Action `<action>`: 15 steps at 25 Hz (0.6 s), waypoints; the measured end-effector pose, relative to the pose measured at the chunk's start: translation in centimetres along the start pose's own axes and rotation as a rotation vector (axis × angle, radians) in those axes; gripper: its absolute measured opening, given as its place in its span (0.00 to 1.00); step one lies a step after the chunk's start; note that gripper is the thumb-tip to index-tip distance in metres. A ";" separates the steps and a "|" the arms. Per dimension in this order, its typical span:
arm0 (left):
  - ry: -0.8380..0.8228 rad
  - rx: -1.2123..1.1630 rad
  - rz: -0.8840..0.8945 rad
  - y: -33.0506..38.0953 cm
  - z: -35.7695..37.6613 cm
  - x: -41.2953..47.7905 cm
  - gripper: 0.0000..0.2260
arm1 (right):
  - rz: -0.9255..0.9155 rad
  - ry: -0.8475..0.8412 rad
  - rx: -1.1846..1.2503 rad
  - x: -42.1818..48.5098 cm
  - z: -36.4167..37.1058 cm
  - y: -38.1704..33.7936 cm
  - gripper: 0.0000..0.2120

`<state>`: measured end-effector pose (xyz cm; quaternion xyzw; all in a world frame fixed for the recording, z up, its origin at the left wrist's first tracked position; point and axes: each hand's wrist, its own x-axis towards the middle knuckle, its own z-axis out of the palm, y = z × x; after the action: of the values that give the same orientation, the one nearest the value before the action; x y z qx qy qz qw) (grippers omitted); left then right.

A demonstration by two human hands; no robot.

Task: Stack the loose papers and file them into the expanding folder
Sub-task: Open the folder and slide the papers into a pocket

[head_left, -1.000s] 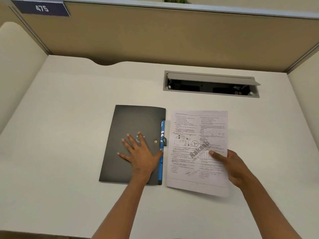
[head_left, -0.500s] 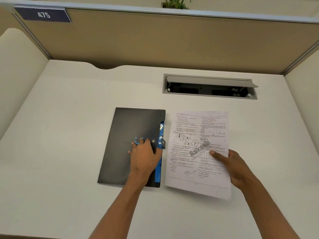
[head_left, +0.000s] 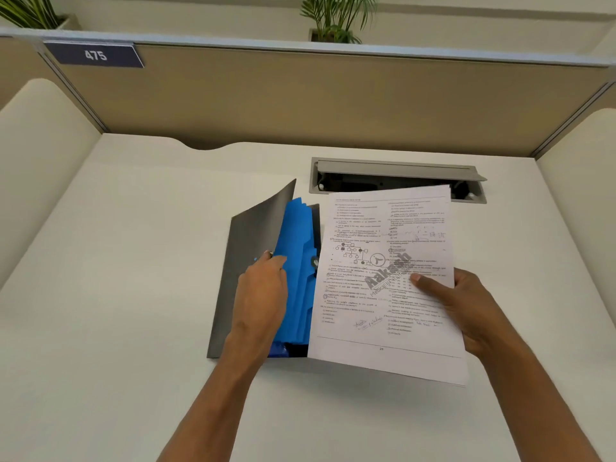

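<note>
Head view, and the left hand (head_left: 263, 288) has the folder (head_left: 253, 261) by its dark cover, fingers closed on the front edge and tilting it up and away to the left — the blue dividers (head_left: 300, 271) stand fanned open underneath. The right hand (head_left: 466, 305) pinches the papers (head_left: 383, 278) at their right edge, thumb on top, fingers hidden behind, so the stack hangs clear of the desk (head_left: 133, 261) with its left edge just over the dividers. It looks squared up, though how many sheets there are I cannot tell. The step in hand, I'd judge, is feeding that stack into a pocket. To do it well: keep the cover held wide so it can't flop back, lead with the left long edge of the papers, and aim it into one gap between two dividers rather than across their tops. A flat, firm pinch should stop the sheets splaying — a loose corner would likely catch on a tab and crumple. Slide down until the stack seats at the folder's spine.
</note>
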<state>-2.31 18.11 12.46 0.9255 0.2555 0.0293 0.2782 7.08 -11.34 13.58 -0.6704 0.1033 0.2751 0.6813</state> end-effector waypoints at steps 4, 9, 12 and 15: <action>0.109 -0.142 -0.037 1.6 -1.3 -0.4 0.15 | -0.053 0.015 -0.014 -1.1 0.2 -3.7 0.13; 0.071 -0.252 -0.020 2.8 -1.5 -0.7 0.28 | -0.071 0.036 -0.071 -2.5 -0.4 -7.4 0.10; 0.061 -0.288 -0.032 3.4 -1.2 -1.0 0.34 | -0.074 0.066 -0.104 -3.2 -0.9 -8.9 0.10; 0.052 -0.301 -0.025 3.6 -0.9 -1.4 0.32 | -0.072 0.075 -0.106 -3.7 -1.0 -9.8 0.10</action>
<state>-2.03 15.31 15.24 0.8689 0.2667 0.0880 0.4076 9.32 -12.72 23.82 -0.7186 0.0898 0.2300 0.6501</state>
